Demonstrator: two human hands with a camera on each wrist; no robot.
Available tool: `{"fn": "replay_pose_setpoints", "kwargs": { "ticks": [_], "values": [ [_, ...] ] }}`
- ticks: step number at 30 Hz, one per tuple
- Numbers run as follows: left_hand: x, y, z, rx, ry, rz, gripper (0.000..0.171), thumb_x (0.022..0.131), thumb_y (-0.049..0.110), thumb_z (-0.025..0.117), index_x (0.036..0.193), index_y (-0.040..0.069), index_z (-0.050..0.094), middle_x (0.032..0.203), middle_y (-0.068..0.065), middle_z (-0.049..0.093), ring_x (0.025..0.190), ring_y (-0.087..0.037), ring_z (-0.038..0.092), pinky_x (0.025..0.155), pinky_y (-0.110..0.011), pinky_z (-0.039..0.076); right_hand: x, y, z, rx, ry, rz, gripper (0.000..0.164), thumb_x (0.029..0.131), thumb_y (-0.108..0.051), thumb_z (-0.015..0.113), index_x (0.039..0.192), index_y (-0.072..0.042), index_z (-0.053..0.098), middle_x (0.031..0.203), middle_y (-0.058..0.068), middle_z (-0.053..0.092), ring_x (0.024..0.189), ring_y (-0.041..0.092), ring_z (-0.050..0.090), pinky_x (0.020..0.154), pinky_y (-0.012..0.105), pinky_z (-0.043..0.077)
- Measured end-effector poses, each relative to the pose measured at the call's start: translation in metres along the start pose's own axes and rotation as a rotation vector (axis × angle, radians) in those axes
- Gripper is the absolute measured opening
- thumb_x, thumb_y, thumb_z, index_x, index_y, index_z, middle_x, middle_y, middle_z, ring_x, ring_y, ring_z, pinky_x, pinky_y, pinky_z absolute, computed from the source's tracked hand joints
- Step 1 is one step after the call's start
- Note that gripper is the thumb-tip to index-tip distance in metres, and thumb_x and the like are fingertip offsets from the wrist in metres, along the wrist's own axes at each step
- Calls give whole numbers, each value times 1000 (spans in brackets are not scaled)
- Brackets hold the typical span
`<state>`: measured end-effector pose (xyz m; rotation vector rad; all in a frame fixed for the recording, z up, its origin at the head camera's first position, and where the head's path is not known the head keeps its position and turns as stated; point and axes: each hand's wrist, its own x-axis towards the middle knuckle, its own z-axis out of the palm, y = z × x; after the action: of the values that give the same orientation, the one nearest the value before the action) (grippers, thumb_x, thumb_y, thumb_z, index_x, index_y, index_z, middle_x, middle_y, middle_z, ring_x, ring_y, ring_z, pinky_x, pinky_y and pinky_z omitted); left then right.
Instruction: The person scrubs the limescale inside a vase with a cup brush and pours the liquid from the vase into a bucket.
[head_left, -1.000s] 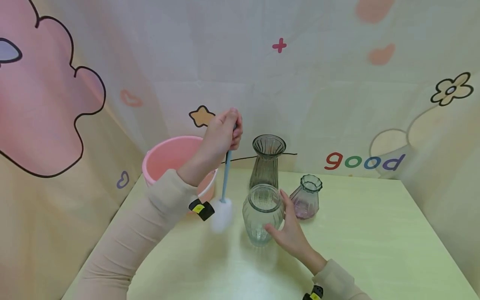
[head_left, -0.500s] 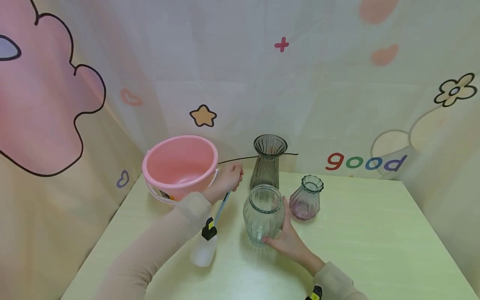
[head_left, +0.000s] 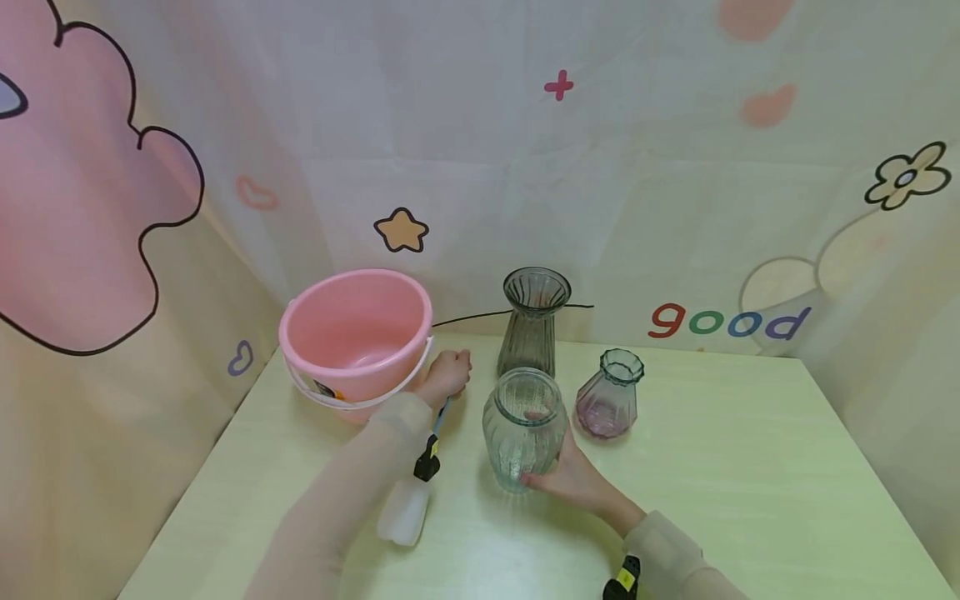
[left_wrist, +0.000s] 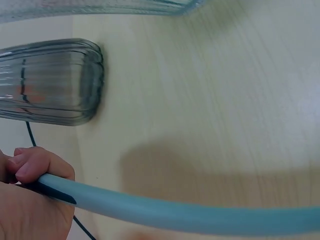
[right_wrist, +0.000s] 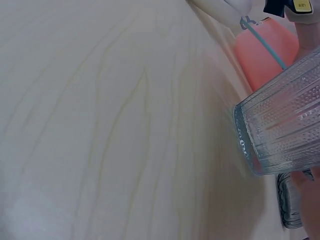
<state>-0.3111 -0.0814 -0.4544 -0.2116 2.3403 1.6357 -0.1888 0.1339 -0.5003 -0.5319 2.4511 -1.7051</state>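
My left hand [head_left: 447, 375] grips the blue handle of a bottle brush with a white sponge head [head_left: 405, 511]. The brush slants with its head toward the near side of the table, left of a pale green glass vase [head_left: 522, 437]. In the left wrist view, curled fingers wrap the end of the brush handle [left_wrist: 200, 216]. My right hand [head_left: 581, 479] holds that vase from its right side, thumb on the front and fingers partly hidden behind the glass. The right wrist view shows the ribbed, dotted vase wall [right_wrist: 285, 120] close up.
A pink bucket [head_left: 360, 383] with a white handle stands at the back left, beside my left wrist. Behind the held vase is a tall grey glass vase [head_left: 528, 346]. A small purple-tinted glass vase [head_left: 609, 404] stands to its right. A printed curtain [head_left: 637, 183] closes off the back.
My left hand has come down from above the table, and the brush head has swung toward the near left. The right hand's fingers have shifted around behind the vase, which stays in place.
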Motion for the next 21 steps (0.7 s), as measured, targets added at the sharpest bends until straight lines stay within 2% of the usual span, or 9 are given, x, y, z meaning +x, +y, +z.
{"fn": "replay_pose_setpoints", "kwargs": {
  "ticks": [3,7,10,16,19,21],
  "values": [
    [5,-6,3,37,6,-21,42,100,29,29,94,-6,52,55,1,38,39,-10,31,40,-24,30,2,2,0,41,-19,-16,110,65,-14,82,143,-28,6,144,9,33,129,34,36,104,55,26],
    [6,-12,8,49,-12,-33,41,99,29,32,97,-6,53,56,1,42,41,-10,36,43,-23,35,2,3,1,53,-26,-25,106,67,-15,81,143,-26,7,148,13,26,131,37,32,104,57,22],
    [5,-13,12,58,-24,-31,37,98,27,36,98,-5,53,57,-1,47,43,-10,42,47,-25,40,1,3,2,28,-11,-2,106,68,-19,81,143,-25,6,148,15,25,132,37,30,105,58,21],
    [2,-16,14,47,-27,-70,23,96,22,43,97,0,50,65,-3,54,52,-12,51,60,-30,49,1,3,4,17,32,66,109,64,-20,83,142,-24,6,142,14,34,130,36,34,105,56,23],
    [0,-17,13,43,-30,-79,20,95,19,44,98,0,49,66,-5,54,54,-13,51,59,-28,48,3,5,5,37,30,30,108,64,-15,82,141,-24,7,142,9,37,130,32,35,105,55,23],
    [-1,-18,12,88,-24,-68,20,94,18,45,97,-1,50,65,-4,55,53,-13,51,56,-25,46,3,6,5,55,21,-1,108,64,-11,82,141,-23,7,142,6,38,130,29,35,106,54,21]
  ]
}}
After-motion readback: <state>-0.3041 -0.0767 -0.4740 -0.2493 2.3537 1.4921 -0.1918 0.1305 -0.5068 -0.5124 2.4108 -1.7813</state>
